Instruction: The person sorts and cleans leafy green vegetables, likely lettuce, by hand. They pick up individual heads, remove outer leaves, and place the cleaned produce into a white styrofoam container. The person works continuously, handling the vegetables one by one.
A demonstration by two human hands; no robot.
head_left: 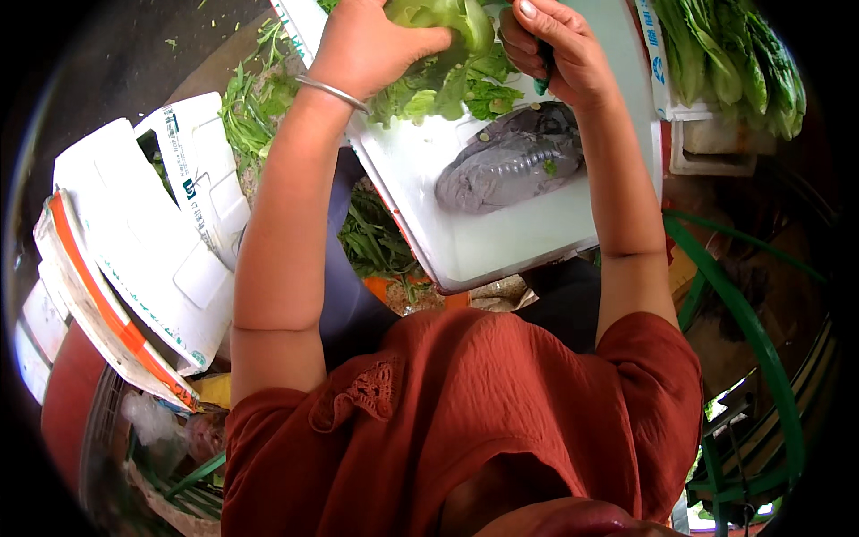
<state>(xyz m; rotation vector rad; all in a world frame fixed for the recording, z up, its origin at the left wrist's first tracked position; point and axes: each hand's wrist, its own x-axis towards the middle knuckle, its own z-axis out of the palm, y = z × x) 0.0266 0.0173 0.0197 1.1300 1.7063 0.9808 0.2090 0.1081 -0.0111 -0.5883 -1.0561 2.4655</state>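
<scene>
My left hand, with a metal bangle at its wrist, grips a pale green head of leafy lettuce at the top of the view. Close by on the right, my right hand is closed around a small dark green object. Fingers cover most of that object, so its kind is unclear. Below both hands lies a white foam board or lid. Loose lettuce leaves and a grey plastic bag bundle rest on it.
Long-leaved green lettuce is piled at the upper right by a foam box. White foam box pieces lean at the left. Leafy trimmings litter the ground. A green curved frame stands beside my right arm.
</scene>
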